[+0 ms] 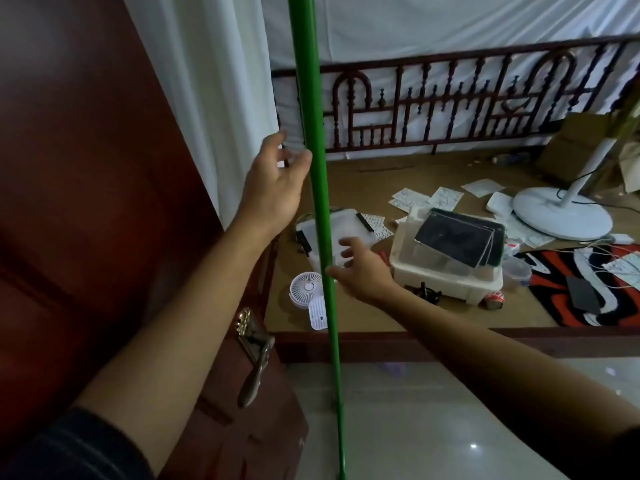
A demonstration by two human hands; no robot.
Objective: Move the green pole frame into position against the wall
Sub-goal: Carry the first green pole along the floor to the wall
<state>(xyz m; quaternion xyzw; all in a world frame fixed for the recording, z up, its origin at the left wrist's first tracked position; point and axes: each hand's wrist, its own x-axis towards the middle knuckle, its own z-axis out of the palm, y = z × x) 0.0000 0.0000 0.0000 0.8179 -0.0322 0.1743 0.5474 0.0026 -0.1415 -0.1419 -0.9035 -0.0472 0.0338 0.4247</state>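
Left hand [277, 178]: open, fingers spread, thumb tip just touching the pole's left side, not gripping.
Right hand [360, 268]: open, lower down, fingertips brushing the pole's right side.
Green pole [320, 202]: upright between both hands, foot on the tiled floor [433, 427], beside the wooden door [86, 202].
Handling: likely light, stiff, smooth-painted and slippery; wrap both hands around it, one high, one low, to stop it tipping.
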